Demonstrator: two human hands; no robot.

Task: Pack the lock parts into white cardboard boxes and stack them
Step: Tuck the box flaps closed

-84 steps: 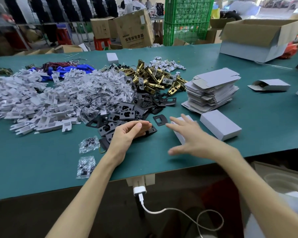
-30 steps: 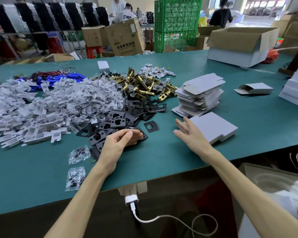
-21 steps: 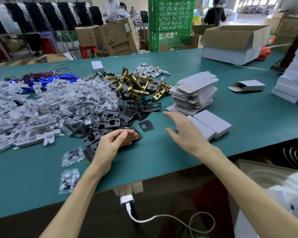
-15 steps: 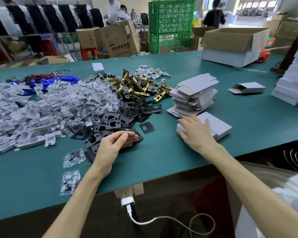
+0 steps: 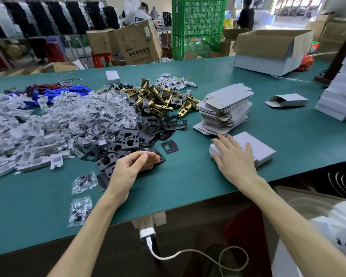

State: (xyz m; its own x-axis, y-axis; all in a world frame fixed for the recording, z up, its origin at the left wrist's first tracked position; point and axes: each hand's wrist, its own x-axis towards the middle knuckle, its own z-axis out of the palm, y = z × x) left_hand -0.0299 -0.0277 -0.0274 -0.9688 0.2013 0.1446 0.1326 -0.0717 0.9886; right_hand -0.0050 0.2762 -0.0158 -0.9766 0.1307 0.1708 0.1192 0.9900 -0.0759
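Observation:
Two closed white boxes (image 5: 258, 148) lie side by side near the front edge of the green table (image 5: 188, 186). My right hand (image 5: 235, 158) lies on the nearer box, fingers spread over its top and thumb against its left end. My left hand (image 5: 132, 166) rests at the near edge of the pile of black plates (image 5: 128, 140), fingers curled around one plate. Behind the boxes stands a stack of flat box blanks (image 5: 226, 108). Brass latches (image 5: 160, 96) are heaped behind the plates. A single black plate (image 5: 169, 147) lies between my hands.
White plastic parts (image 5: 18, 132) and clear screw bags (image 5: 92, 114) cover the table's left half; two small bags (image 5: 84, 181) lie near the front. Packed boxes (image 5: 340, 96) are stacked at the right edge, beside an open small box (image 5: 288, 100). A large carton (image 5: 272, 50) stands at the back right.
My right hand slid a closed box to the right beside the other one, lifted briefly, then came down on the nearer box. My left hand stayed on the black plates.

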